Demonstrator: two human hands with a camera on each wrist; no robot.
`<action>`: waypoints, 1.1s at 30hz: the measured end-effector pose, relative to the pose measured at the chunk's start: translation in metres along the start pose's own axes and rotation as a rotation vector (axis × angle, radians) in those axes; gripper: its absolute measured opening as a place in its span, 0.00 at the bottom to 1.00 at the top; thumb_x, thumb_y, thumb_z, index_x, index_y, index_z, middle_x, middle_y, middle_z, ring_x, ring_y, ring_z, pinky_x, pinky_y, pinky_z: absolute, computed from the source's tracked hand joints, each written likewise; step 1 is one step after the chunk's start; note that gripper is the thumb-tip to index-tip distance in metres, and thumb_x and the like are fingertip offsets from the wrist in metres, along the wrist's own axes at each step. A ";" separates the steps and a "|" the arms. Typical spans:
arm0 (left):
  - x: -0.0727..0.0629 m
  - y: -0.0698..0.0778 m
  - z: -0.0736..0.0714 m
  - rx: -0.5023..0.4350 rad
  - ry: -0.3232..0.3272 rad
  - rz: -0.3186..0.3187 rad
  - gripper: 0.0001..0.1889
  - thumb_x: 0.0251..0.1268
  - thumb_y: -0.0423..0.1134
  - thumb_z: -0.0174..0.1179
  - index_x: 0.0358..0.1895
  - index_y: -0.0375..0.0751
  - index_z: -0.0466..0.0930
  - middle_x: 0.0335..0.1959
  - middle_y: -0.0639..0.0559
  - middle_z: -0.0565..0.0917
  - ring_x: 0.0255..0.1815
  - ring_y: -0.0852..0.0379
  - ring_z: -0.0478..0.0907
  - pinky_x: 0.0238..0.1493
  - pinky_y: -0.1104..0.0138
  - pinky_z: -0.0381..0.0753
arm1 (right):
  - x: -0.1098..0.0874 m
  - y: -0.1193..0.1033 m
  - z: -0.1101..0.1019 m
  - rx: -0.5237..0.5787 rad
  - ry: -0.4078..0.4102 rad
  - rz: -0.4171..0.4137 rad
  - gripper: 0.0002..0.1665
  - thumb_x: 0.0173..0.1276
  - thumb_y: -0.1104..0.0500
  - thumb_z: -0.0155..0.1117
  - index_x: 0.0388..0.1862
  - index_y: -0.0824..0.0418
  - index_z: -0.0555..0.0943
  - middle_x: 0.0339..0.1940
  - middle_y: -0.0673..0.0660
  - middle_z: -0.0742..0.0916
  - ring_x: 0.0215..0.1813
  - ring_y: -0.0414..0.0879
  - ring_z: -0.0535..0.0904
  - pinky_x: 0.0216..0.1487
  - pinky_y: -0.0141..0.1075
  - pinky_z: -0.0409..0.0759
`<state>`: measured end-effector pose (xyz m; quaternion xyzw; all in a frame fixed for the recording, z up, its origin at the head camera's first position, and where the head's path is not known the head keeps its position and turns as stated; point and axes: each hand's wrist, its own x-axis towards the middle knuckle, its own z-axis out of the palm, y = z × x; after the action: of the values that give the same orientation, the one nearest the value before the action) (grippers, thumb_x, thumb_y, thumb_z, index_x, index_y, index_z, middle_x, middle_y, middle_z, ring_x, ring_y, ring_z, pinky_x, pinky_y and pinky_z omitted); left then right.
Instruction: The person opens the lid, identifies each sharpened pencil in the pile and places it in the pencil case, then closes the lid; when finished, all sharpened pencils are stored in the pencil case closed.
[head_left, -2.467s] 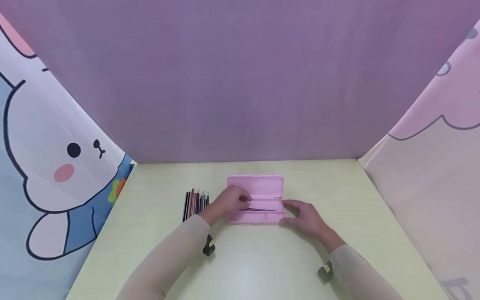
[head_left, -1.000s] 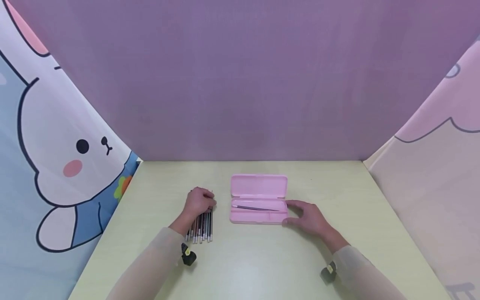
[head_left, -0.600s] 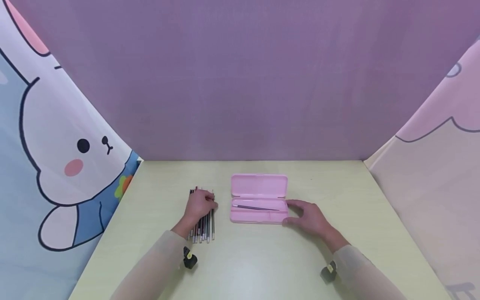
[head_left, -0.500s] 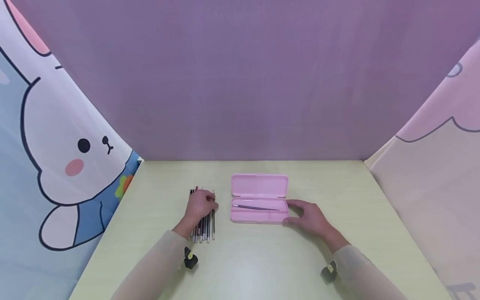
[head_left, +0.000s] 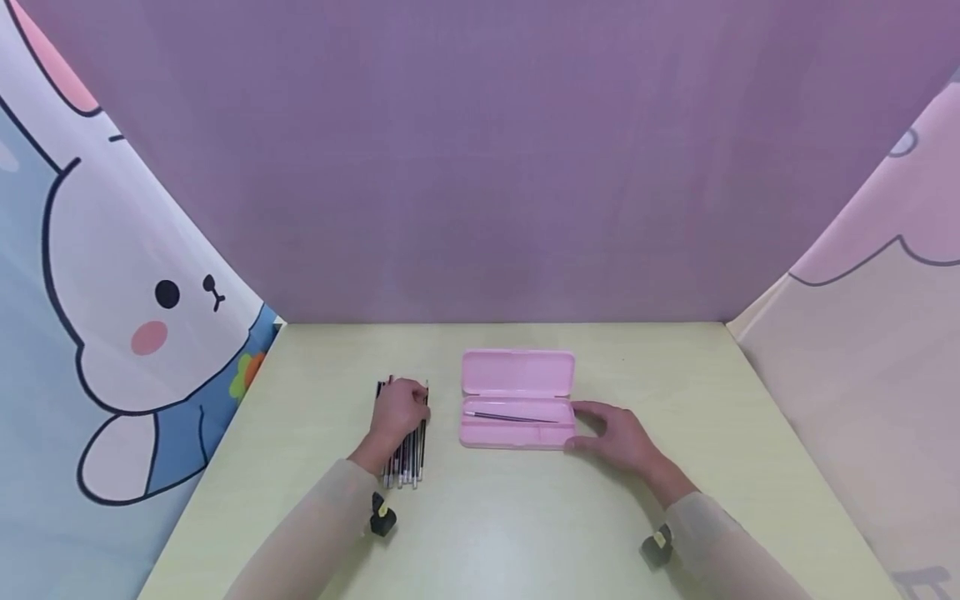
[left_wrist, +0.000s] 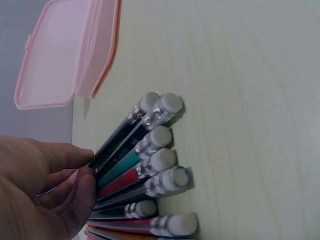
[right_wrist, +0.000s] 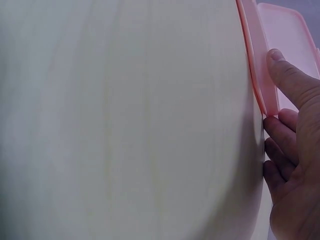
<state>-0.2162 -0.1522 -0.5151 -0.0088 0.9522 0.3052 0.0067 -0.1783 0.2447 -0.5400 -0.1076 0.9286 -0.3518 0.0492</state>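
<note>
My left hand is over a row of pencils lying side by side, left of the pink pencil case. Between its thumb and forefinger it pinches a black pencil at the row's right edge; the white erasers point toward me. The case lies with its lid laid back, and one dark pencil rests in the long compartment. At the case's right end, my right hand holds it, thumb at the front corner and fingers at the side.
The pale wooden table meets a purple panel at its back edge. A rabbit-print cloth hangs on the left, and a pink and beige cloth on the right.
My left hand has let go of the pencil in the case and moved left to the row, where it now pinches another one. My right hand stays at the case.
</note>
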 end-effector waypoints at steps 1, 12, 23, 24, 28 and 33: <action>0.000 0.001 -0.001 -0.003 -0.003 -0.007 0.18 0.52 0.30 0.70 0.49 0.36 0.88 0.37 0.47 0.90 0.31 0.56 0.82 0.42 0.57 0.88 | 0.000 0.000 0.000 0.000 0.000 0.002 0.44 0.53 0.38 0.81 0.69 0.46 0.79 0.70 0.55 0.81 0.76 0.62 0.70 0.76 0.63 0.64; -0.002 0.005 0.000 0.046 0.004 0.003 0.19 0.56 0.31 0.68 0.52 0.33 0.86 0.43 0.41 0.90 0.28 0.55 0.82 0.31 0.62 0.85 | 0.000 0.000 0.000 -0.016 0.013 0.001 0.43 0.53 0.38 0.81 0.69 0.46 0.80 0.70 0.55 0.82 0.75 0.62 0.71 0.76 0.63 0.65; 0.001 0.002 -0.007 -0.281 -0.044 -0.132 0.16 0.59 0.35 0.66 0.51 0.36 0.88 0.41 0.43 0.90 0.33 0.52 0.85 0.34 0.61 0.86 | -0.001 0.001 0.002 -0.030 0.017 -0.023 0.43 0.54 0.37 0.80 0.69 0.48 0.80 0.69 0.56 0.82 0.74 0.63 0.72 0.75 0.63 0.66; 0.001 0.003 -0.009 -0.332 -0.055 -0.149 0.16 0.60 0.35 0.66 0.51 0.36 0.88 0.39 0.44 0.90 0.32 0.53 0.84 0.33 0.62 0.86 | -0.001 0.001 0.002 -0.026 0.019 -0.020 0.43 0.54 0.38 0.80 0.68 0.48 0.80 0.69 0.56 0.82 0.74 0.63 0.72 0.75 0.63 0.66; -0.001 0.007 -0.016 -0.566 -0.110 -0.216 0.16 0.62 0.31 0.66 0.53 0.33 0.86 0.40 0.42 0.88 0.32 0.53 0.83 0.33 0.61 0.88 | -0.001 0.001 0.002 -0.024 0.022 -0.016 0.43 0.54 0.38 0.81 0.68 0.48 0.80 0.69 0.56 0.83 0.74 0.63 0.72 0.75 0.62 0.67; -0.002 0.008 -0.020 -0.688 -0.172 -0.189 0.17 0.67 0.31 0.65 0.57 0.32 0.83 0.45 0.41 0.85 0.40 0.49 0.85 0.41 0.58 0.90 | 0.000 0.001 0.002 -0.025 0.018 -0.017 0.43 0.55 0.38 0.80 0.69 0.47 0.80 0.69 0.56 0.82 0.74 0.63 0.72 0.75 0.62 0.66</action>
<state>-0.2149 -0.1575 -0.4939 -0.0727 0.7848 0.6052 0.1115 -0.1784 0.2441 -0.5426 -0.1130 0.9322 -0.3418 0.0363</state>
